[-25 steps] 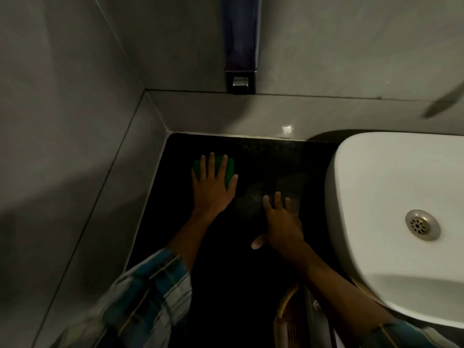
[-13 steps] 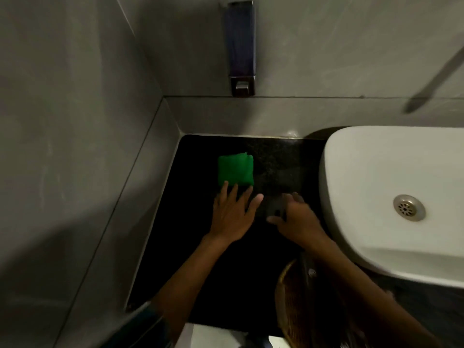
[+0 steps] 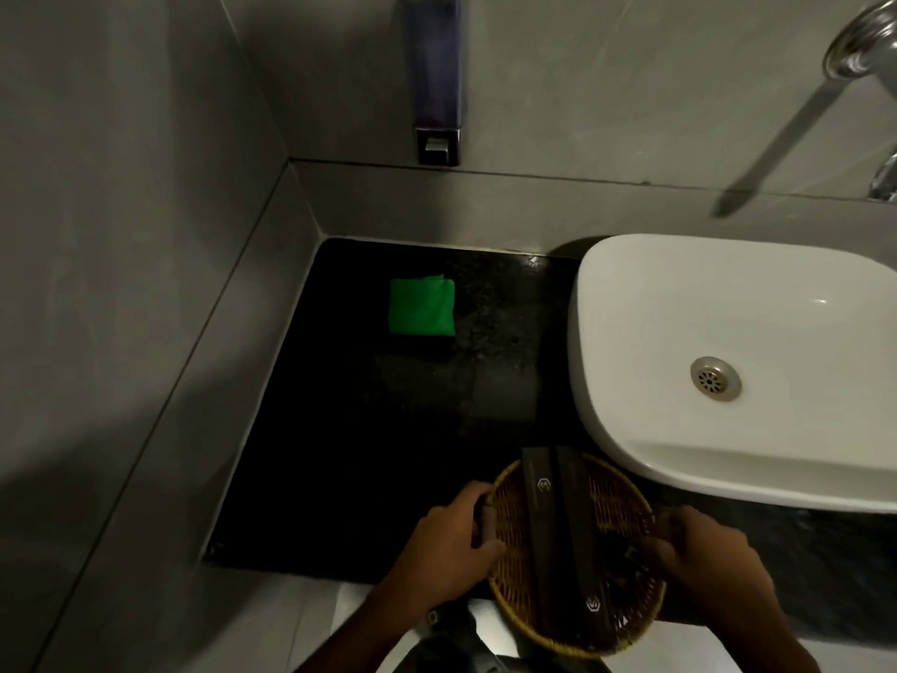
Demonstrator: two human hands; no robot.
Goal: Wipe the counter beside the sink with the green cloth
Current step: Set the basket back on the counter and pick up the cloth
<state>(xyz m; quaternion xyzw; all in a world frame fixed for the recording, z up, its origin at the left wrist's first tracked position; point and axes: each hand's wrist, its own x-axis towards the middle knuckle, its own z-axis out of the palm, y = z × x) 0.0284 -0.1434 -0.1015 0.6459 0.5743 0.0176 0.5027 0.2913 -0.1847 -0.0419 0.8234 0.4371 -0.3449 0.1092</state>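
Observation:
The green cloth [image 3: 421, 307] lies folded in a square on the black counter [image 3: 340, 439], near the back left corner, with no hand on it. My left hand [image 3: 444, 546] grips the left rim of a round wicker basket [image 3: 626, 624] at the counter's front edge. On the basket's right rim sits my right hand [image 3: 713, 563], also gripping. Two dark flat boxes [image 3: 558, 531] lie in the basket. The white sink [image 3: 728, 361] stands to the right of the counter.
Grey tiled walls enclose the counter at the left and back. A soap dispenser [image 3: 437, 89] hangs on the back wall above the cloth. A chrome tap [image 3: 864, 46] juts out at the upper right. Pale floor shows below the counter's front edge.
Both hands have left the cloth and counter, drawn back to the front edge and taken hold of the wicker basket. The cloth stays where it was let go.

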